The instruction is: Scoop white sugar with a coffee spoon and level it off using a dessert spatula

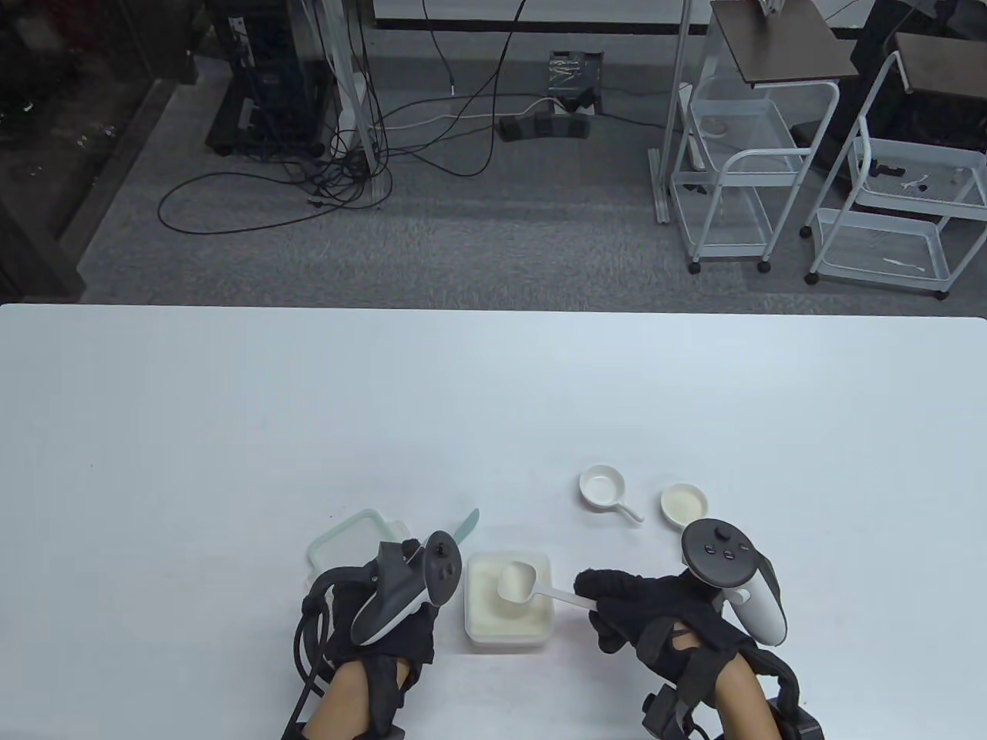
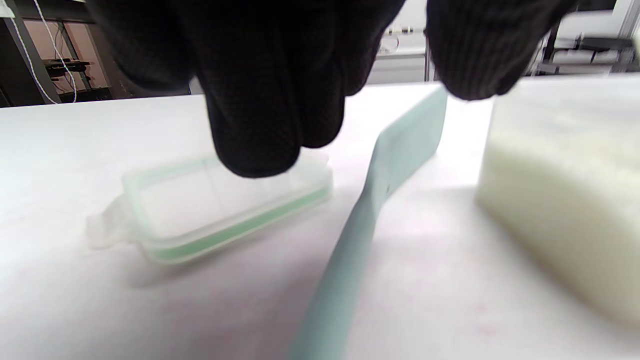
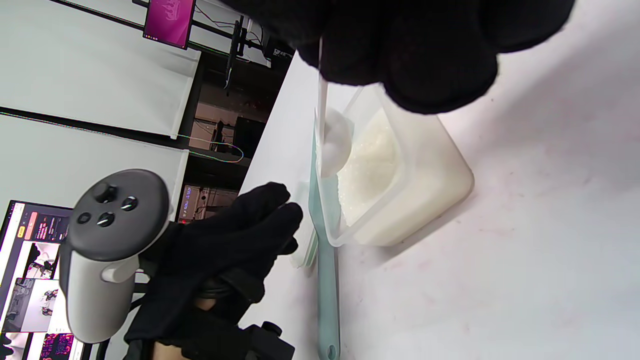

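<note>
A clear square container [image 1: 542,623] full of white sugar [image 1: 486,605] stands near the table's front edge. My right hand [image 1: 595,597] pinches the handle of a white coffee spoon [image 1: 515,580], whose bowl holds a heap of sugar over the container. The spoon [image 3: 334,142] and the container [image 3: 430,175] also show in the right wrist view. A pale green dessert spatula [image 2: 370,215] lies flat on the table between the container and its lid; its tip [image 1: 465,526] shows in the table view. My left hand [image 1: 409,628] hovers over the spatula, its fingers [image 2: 260,115] above it and not touching.
The container's lid [image 1: 351,539] with a green seal lies left of the spatula. A small white dish with a handle [image 1: 603,487] and a small round bowl [image 1: 684,502] stand behind my right hand.
</note>
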{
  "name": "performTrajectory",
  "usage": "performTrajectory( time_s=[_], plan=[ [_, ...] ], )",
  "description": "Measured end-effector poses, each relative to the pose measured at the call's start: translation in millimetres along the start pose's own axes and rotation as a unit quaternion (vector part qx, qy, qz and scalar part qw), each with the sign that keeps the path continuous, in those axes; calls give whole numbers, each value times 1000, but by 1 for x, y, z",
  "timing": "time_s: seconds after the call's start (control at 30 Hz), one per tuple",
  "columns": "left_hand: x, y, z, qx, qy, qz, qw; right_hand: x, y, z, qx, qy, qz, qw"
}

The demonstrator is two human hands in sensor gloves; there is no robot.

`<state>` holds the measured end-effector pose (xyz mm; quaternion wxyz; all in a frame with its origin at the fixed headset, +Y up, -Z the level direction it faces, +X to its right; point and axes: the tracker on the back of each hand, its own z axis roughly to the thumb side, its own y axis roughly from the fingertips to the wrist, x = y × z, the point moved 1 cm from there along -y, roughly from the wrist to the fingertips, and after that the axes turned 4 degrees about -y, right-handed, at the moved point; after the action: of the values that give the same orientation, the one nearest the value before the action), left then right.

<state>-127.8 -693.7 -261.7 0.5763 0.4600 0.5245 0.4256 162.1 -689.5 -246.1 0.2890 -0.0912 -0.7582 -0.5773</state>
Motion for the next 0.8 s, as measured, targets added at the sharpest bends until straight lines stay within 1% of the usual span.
performTrajectory(
  time_s=[0.13,0.23,0.33,0.4,0.5,0.63,0.7,0.8],
  plan=[
    [5,2,0,-15,28,25,999,1,-1,0,-3,-2,-1,1000],
    [6,4,4,-36,22,38,998,-1,-1,0,-9,-6,-10,1000],
    [6,6,7,-34,11,35,999,-6,0,0,-20,-18,-27,999],
    [4,6,9,-38,22,19,999,-10,0,-1,-30,-21,-47,998],
    [3,6,11,-44,36,16,998,-18,0,-3,-42,-30,-88,995],
    [2,7,14,-54,29,16,998,-31,1,-8,-56,-41,-153,986],
    [2,8,18,-62,28,17,998,-38,3,-11,-60,-49,-194,978],
    [2,10,21,-70,21,21,997,-45,4,-15,-60,-55,-227,970]
  ],
)
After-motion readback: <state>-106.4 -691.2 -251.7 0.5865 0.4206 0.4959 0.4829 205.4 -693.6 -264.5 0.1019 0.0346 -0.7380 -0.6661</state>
